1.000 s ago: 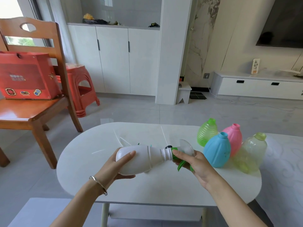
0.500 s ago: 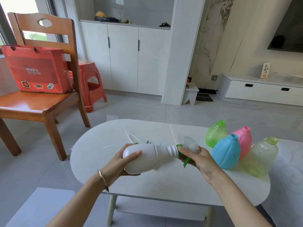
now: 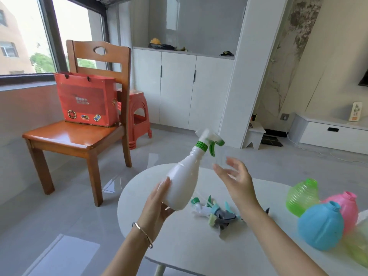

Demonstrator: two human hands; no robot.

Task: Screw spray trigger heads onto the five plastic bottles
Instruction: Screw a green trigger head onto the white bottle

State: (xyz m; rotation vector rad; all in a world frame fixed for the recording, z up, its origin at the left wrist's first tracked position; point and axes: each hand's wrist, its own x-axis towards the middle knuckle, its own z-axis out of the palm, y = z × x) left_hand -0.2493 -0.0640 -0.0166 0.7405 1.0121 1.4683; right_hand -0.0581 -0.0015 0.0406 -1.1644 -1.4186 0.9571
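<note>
Head view | left hand (image 3: 159, 204) grips white bottle (image 3: 183, 182) by its base, tilted up above table (image 3: 199, 248), likely to check fitted trigger head (image 3: 209, 140) | right hand (image 3: 237, 176) spread, empty, just beside

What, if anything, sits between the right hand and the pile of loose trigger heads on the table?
Nothing visible. The open right hand hangs above the pile of trigger heads, which lies uncovered on the table. The white bottle, gripped by the left hand, is off to the left, its base near the pile's edge.
</note>
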